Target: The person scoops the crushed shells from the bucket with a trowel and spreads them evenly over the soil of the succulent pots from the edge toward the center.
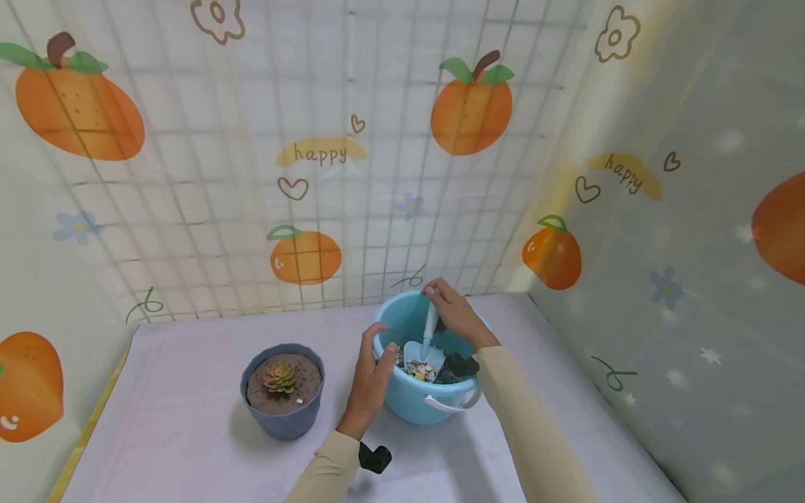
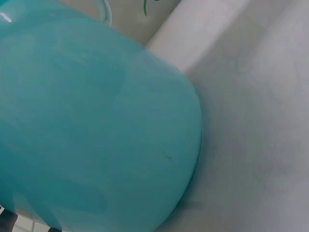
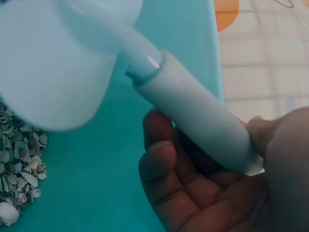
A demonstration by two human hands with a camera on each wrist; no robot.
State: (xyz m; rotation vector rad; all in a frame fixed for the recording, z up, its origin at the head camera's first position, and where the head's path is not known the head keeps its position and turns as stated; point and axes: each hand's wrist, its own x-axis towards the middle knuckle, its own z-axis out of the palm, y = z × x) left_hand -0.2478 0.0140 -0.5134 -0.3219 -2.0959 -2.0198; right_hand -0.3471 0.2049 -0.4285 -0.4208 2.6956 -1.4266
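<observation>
A light-blue bucket (image 1: 418, 402) with a white handle (image 1: 454, 404) stands on the table. Small seashells (image 3: 20, 176) lie inside it. My right hand (image 1: 455, 314) reaches over the bucket and grips the pale handle of a toy shovel (image 3: 193, 113), whose light-blue scoop (image 1: 423, 354) points down at the shells. At the bucket's left side my left hand (image 1: 371, 381) holds the rim, its thumb and forefinger at the edge; its other fingers are hidden. In the left wrist view only the bucket's outer wall (image 2: 96, 116) shows, without the hand.
To the left stands a blue-grey pot (image 1: 286, 423) with a small succulent (image 1: 281, 377) in brown soil. The pale tabletop (image 1: 189, 419) meets curtains printed with oranges at the back and right. A dark wrist device (image 1: 375, 458) hangs below the left sleeve.
</observation>
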